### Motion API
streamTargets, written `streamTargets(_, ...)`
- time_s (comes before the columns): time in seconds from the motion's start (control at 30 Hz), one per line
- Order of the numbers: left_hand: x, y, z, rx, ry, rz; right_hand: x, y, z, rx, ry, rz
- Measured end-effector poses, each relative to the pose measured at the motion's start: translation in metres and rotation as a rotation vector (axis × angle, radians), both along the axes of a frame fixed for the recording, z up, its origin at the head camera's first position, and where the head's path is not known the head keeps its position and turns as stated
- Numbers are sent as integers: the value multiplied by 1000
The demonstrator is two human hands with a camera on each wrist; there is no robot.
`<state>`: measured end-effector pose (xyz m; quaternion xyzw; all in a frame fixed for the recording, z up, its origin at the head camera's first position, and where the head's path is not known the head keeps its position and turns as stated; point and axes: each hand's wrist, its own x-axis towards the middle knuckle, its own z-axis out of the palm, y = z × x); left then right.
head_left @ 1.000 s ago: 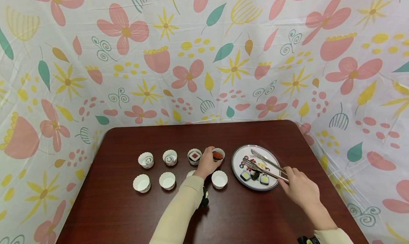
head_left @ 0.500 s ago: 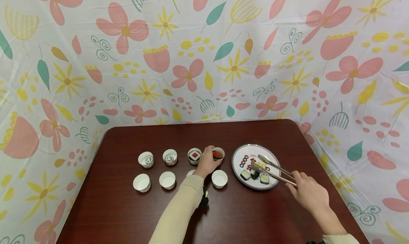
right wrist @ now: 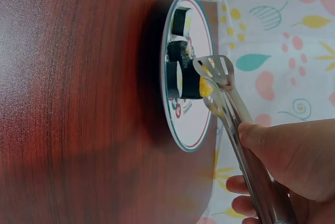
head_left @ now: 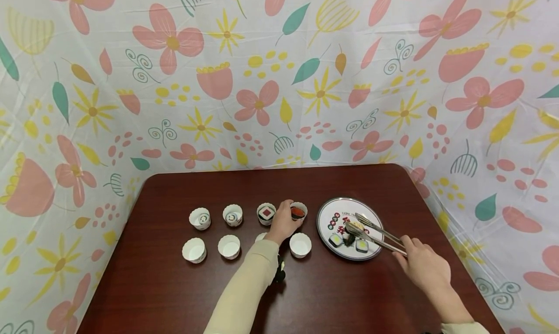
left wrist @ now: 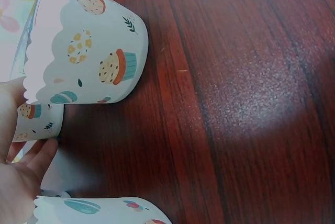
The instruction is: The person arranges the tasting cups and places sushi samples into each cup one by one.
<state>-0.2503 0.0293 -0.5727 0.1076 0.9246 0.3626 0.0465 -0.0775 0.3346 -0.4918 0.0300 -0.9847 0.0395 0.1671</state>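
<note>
My left hand point(head_left: 283, 225) holds a white paper baking cup point(head_left: 304, 209) at the right end of the back row. Inside it lies a sushi piece point(head_left: 297, 212) with an orange-red top. In the left wrist view, fingers curve against this cup's printed wall point(left wrist: 44, 122). My right hand point(head_left: 425, 266) grips metal tongs point(head_left: 379, 242), their slotted ends spread over a round plate point(head_left: 324, 229). On the plate are two rolls, one point(head_left: 361, 246) with a yellow-green centre, a dark piece point(head_left: 349, 240) and a yellow-topped piece point(right wrist: 193, 80) right at the tong tips.
More baking cups stand in two rows on the dark wood table point(head_left: 153, 295). Three in the back row hold sushi, among them a square piece point(head_left: 266, 212). A front-row cup point(head_left: 300, 246) shows its white inside; another is partly hidden by my left arm. A flowered cloth point(head_left: 262, 81) hangs behind.
The tongs and my right hand have shifted right across the plate, mostly in the first half second, and now hover by the yellow-topped piece. My left hand stays on its cup.
</note>
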Motion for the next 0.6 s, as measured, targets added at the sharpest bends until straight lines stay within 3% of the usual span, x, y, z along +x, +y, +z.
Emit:
streamTargets(0.37,1,0,1,8,-7,-2,1,-3,-3,4,-14,-18)
streamTargets(0.6,1,-1,1,13,-7,-4,2,-4,-5,-11,-107,-54)
